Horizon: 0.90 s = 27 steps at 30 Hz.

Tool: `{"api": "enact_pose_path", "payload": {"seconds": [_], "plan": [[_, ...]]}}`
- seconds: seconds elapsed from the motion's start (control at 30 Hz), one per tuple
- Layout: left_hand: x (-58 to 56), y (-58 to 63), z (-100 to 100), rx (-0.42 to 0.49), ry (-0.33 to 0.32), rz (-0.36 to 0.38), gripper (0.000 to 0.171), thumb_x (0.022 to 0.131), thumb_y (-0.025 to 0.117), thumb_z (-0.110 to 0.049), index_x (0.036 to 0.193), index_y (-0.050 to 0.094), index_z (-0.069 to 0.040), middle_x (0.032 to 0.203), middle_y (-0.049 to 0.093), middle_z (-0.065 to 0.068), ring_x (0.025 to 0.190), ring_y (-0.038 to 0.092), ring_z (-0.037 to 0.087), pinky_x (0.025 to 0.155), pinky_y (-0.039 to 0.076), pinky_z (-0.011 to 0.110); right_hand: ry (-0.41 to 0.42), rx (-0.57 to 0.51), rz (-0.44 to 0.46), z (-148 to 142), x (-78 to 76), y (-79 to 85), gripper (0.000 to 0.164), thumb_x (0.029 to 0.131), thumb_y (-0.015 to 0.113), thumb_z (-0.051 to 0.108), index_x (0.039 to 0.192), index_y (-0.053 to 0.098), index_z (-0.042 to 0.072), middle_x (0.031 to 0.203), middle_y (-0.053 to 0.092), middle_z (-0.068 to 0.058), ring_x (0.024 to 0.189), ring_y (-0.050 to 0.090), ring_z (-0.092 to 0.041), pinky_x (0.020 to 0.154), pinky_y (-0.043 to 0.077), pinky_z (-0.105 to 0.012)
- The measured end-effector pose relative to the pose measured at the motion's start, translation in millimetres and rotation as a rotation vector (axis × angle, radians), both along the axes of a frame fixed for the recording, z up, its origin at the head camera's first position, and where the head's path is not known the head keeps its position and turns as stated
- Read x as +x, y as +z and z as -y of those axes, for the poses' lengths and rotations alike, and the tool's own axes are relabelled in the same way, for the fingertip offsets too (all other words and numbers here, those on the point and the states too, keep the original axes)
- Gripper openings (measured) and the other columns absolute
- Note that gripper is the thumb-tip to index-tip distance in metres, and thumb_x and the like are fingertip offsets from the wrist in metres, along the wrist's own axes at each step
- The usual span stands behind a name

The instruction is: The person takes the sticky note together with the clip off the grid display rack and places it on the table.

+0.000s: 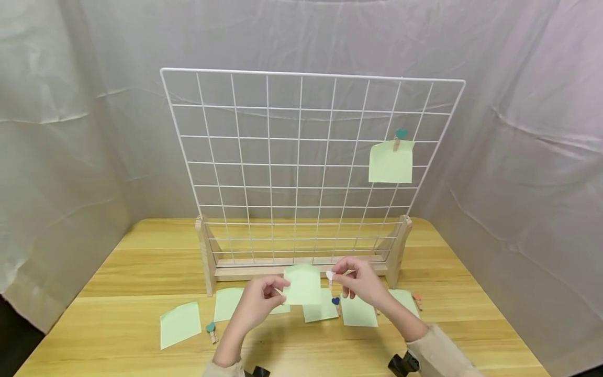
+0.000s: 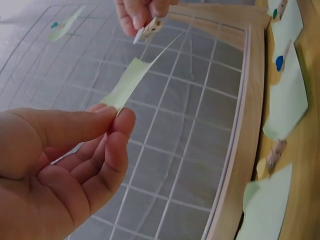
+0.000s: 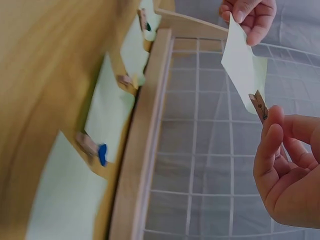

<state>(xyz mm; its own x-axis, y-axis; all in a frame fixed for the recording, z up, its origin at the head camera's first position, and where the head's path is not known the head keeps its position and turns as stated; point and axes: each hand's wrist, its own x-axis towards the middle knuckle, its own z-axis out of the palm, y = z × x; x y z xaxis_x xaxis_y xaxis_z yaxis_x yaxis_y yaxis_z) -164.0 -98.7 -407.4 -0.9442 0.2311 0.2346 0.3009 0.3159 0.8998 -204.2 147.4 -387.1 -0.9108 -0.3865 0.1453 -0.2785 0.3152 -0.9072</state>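
My left hand [image 1: 256, 305] pinches the left edge of a pale green paper note [image 1: 302, 285] between thumb and forefinger, holding it up in front of the wire rack's base. Just to the right, my right hand [image 1: 361, 283] pinches a small wooden clothespin [image 3: 258, 106] with a white heart [image 1: 330, 274]. In the right wrist view the clothespin's tip overlaps the note's near corner. Another green note [image 1: 390, 163] hangs at the upper right of the white wire grid [image 1: 297, 164], under a clothespin with a teal heart [image 1: 401, 133].
Wooden feet [image 1: 398, 251] hold the grid upright on the wooden table [image 1: 118, 314]. Several green notes lie in front, one at the far left [image 1: 180, 324]. Among them are clothespins with a teal heart [image 1: 211, 328], a blue heart [image 1: 336, 301] and an orange top [image 1: 416, 297]. Grey cloth [image 1: 301, 36] surrounds the table.
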Motion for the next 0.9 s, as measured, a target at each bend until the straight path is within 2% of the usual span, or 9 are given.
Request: {"api": "enact_pose_path", "payload": {"seconds": [0.1, 0.27, 0.4, 0.6, 0.63, 0.8, 0.87, 0.9], "plan": [[0.9, -3.7, 7.1, -0.035, -0.008, 0.028, 0.018, 0.077, 0.063, 0.004, 0.095, 0.064, 0.001, 0.078, 0.061, 0.008, 0.063, 0.054, 0.011, 0.051, 0.043, 0.021, 0.015, 0.003, 0.026, 3.1, 1.8, -6.2, 0.012, 0.084, 0.06, 0.005, 0.09, 0.058, -0.005, 0.078, 0.058, -0.011, 0.044, 0.052, -0.015, 0.039, 0.042, -0.021], [0.6, -7.8, 19.1, -0.036, -0.025, 0.048, 0.017, 0.077, 0.064, 0.004, 0.093, 0.063, 0.003, 0.077, 0.061, 0.009, 0.063, 0.055, 0.013, 0.052, 0.044, 0.022, 0.041, 0.016, 0.056, 8.3, 4.2, -16.4, 0.011, 0.084, 0.06, 0.007, 0.089, 0.059, -0.003, 0.08, 0.058, -0.018, 0.044, 0.052, -0.022, 0.039, 0.04, -0.019], [1.5, -10.6, 27.5, -0.021, -0.054, 0.069, 0.015, 0.078, 0.062, 0.005, 0.092, 0.063, 0.005, 0.075, 0.061, 0.008, 0.062, 0.056, 0.013, 0.053, 0.046, 0.023, 0.063, 0.018, 0.088, 12.9, 5.0, -27.2, 0.01, 0.083, 0.06, 0.004, 0.089, 0.059, -0.005, 0.078, 0.058, -0.014, 0.042, 0.05, -0.015, 0.038, 0.041, -0.021], [5.4, -16.6, 38.6, 0.01, -0.086, 0.153, 0.014, 0.077, 0.06, 0.005, 0.09, 0.063, 0.007, 0.075, 0.06, 0.008, 0.063, 0.057, 0.017, 0.055, 0.049, 0.027, 0.105, 0.018, 0.144, 21.6, 6.5, -45.0, 0.008, 0.082, 0.059, 0.0, 0.088, 0.058, -0.005, 0.077, 0.059, -0.011, 0.042, 0.049, -0.01, 0.037, 0.041, -0.022], [5.8, -18.1, 40.3, 0.019, -0.09, 0.164, 0.014, 0.077, 0.06, 0.006, 0.09, 0.063, 0.008, 0.075, 0.06, 0.008, 0.063, 0.057, 0.018, 0.055, 0.05, 0.028, 0.112, 0.013, 0.15, 22.8, 7.3, -46.4, 0.008, 0.082, 0.059, 0.0, 0.088, 0.058, -0.005, 0.077, 0.059, -0.01, 0.042, 0.049, -0.01, 0.037, 0.041, -0.022], [9.0, -22.1, 47.0, 0.037, -0.119, 0.197, 0.013, 0.077, 0.059, 0.008, 0.089, 0.061, 0.01, 0.075, 0.058, 0.012, 0.064, 0.056, 0.018, 0.057, 0.051, 0.028, 0.126, 0.013, 0.178, 32.1, 21.2, -32.8, 0.009, 0.081, 0.057, -0.005, 0.088, 0.056, -0.01, 0.075, 0.057, -0.009, 0.043, 0.048, -0.01, 0.038, 0.039, -0.017], [10.9, -22.8, 49.2, 0.044, -0.141, 0.206, 0.012, 0.076, 0.058, 0.009, 0.088, 0.061, 0.011, 0.074, 0.057, 0.012, 0.063, 0.056, 0.017, 0.056, 0.051, 0.029, 0.131, 0.021, 0.186, 34.4, 23.3, -34.6, 0.009, 0.081, 0.056, -0.007, 0.089, 0.055, -0.012, 0.074, 0.056, -0.008, 0.043, 0.048, -0.009, 0.038, 0.038, -0.016], [11.5, -23.8, 50.2, 0.051, -0.153, 0.214, 0.012, 0.076, 0.058, 0.01, 0.088, 0.06, 0.011, 0.074, 0.057, 0.012, 0.062, 0.055, 0.017, 0.056, 0.051, 0.029, 0.134, 0.027, 0.191, 34.6, 21.6, -40.8, 0.009, 0.081, 0.057, -0.007, 0.088, 0.056, -0.011, 0.074, 0.056, -0.007, 0.043, 0.048, -0.009, 0.038, 0.038, -0.016]]}}
